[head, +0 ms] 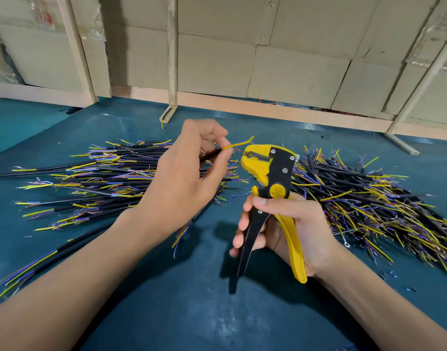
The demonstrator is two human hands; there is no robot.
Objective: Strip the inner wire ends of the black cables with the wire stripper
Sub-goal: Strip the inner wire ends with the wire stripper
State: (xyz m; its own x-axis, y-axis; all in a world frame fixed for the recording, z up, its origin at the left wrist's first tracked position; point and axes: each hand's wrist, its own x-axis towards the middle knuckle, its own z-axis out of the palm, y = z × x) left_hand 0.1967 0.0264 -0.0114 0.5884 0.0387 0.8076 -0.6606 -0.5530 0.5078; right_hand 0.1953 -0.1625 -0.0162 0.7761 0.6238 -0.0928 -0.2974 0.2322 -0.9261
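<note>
Pinching a black cable (212, 153) near its end, the left hand (189, 171) aims a yellow wire (238, 144) rightward at the stripper (273, 173), whose head sits just beside the wire tip. The right hand (288, 224) grips the handles, spread apart, below and nearer the body.

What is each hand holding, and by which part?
Left hand pinches a black cable near its stripped end; right hand grips the wire stripper by its handles.

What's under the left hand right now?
Under the left hand lies the left pile of black cables on the green mat. The hand hides the pile's right ends and most of the pinched cable.
</note>
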